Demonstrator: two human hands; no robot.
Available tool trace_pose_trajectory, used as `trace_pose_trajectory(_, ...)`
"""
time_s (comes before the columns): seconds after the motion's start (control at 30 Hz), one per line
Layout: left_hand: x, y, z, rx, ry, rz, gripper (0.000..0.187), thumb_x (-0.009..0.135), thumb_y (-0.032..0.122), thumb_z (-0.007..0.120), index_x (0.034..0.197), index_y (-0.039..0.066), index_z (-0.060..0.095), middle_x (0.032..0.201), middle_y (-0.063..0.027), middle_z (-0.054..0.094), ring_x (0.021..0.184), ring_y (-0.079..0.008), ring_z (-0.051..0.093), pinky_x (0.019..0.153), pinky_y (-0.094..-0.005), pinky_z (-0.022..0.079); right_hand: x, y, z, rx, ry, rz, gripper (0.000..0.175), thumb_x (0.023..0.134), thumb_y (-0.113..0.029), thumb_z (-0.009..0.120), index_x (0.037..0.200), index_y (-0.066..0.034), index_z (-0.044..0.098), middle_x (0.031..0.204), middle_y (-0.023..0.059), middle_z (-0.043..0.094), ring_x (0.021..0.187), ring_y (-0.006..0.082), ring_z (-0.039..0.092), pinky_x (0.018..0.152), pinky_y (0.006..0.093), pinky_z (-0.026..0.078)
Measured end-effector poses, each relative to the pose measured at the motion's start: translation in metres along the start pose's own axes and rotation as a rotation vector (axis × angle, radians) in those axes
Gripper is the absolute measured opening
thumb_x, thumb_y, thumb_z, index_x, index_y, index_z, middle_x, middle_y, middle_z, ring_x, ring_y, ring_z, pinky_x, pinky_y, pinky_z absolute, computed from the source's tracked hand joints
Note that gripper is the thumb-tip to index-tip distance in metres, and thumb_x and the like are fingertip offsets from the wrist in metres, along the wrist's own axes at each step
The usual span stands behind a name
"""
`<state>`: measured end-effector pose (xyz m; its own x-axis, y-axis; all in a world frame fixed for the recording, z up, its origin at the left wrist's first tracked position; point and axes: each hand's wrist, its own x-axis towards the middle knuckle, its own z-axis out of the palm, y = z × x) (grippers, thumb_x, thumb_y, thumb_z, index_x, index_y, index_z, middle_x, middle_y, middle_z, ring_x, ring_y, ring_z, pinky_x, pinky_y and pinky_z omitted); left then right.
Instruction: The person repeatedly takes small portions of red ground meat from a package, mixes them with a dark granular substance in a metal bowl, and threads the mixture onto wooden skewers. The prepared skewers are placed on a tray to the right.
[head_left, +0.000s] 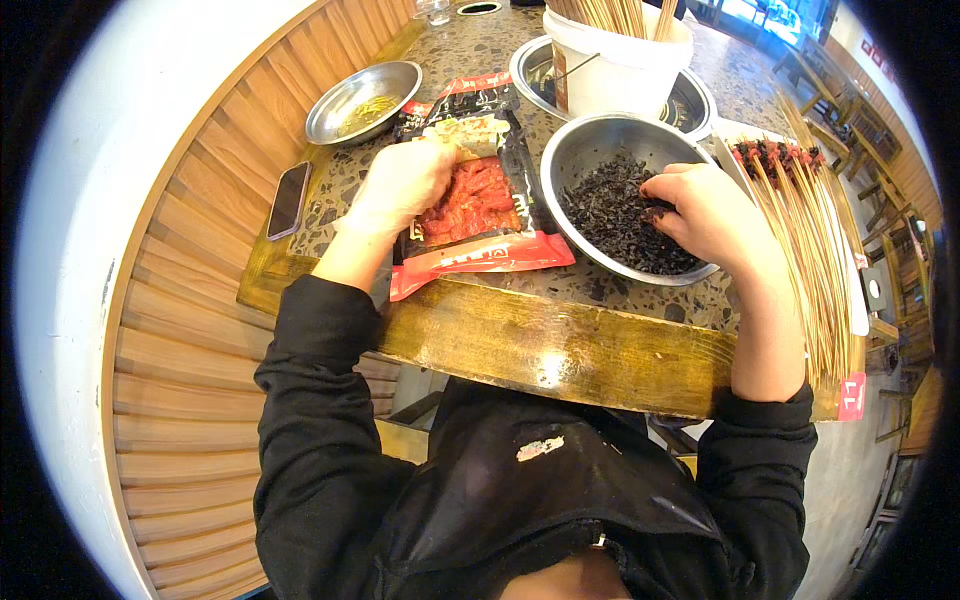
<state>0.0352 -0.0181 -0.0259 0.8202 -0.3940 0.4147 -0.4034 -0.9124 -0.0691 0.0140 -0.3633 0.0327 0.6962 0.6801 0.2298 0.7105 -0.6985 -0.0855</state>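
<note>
My left hand (409, 180), in what looks like a thin clear glove, curls over the left side of an opened black and red plastic food bag (480, 259). Moist red meat slices (480, 199) lie exposed there. Its fingertips are hidden, so any grip is unclear. My right hand (709, 206) reaches over the rim of a steel bowl (559, 154) into finely shredded dark food (619, 214). Thumb and forefinger are a little apart, with dark bits on their tips; whether they pinch anything cannot be told.
To the right, bamboo skewers (806, 262) tipped with red and dark food lie on a white tray (859, 300). Behind the bowl, a white bucket (615, 67) of sticks stands in another metal basin (529, 64). A shallow metal dish (315, 124) and a phone (290, 199) lie left, near wooden wall panelling (187, 300).
</note>
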Motion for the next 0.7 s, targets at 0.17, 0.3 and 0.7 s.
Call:
trace_pose_trajectory(0.17, -0.006, -0.016, -0.022, -0.354, -0.074, -0.187, 0.011, 0.08, 0.007, 0.055, 0.087, 0.0, 0.061, 0.073, -0.0139, 0.061, 0.068, -0.0239, 0.06, 0.065, -0.034, 0.048, 0.0, 0.0, -0.001, 0.009, -0.014, 0.01, 0.029, 0.068, -0.005, 0.069, 0.096, 0.0002, 0.065, 0.088, 0.0166, 0.063, 0.089, 0.0352, 0.06, 0.08, 0.0405, 0.049)
trace_pose_trajectory(0.3, -0.014, -0.008, -0.025, -0.568, -0.065, -0.222, 0.011, 0.081, 0.002, 0.051, 0.086, -0.001, 0.061, 0.071, -0.0044, 0.057, 0.068, -0.0132, 0.054, 0.063, -0.029, 0.046, 0.002, -0.001, 0.001, -0.002, -0.004, 0.008, 0.018, 0.071, -0.011, 0.066, 0.087, -0.0032, 0.066, 0.085, 0.0158, 0.063, 0.088, 0.0332, 0.062, 0.081, 0.0423, 0.049)
trace_pose_trajectory(0.7, -0.007, 0.027, -0.022, -0.579, -0.306, -0.166, 0.016, 0.076, -0.001, 0.057, 0.092, 0.001, 0.062, 0.074, -0.0122, 0.061, 0.07, -0.0201, 0.059, 0.067, -0.0322, 0.049, 0.001, 0.0, -0.001, -0.019, -0.03, 0.014, 0.029, 0.068, -0.005, 0.068, 0.096, 0.0001, 0.065, 0.088, 0.0163, 0.063, 0.089, 0.0347, 0.06, 0.08, 0.0404, 0.049)
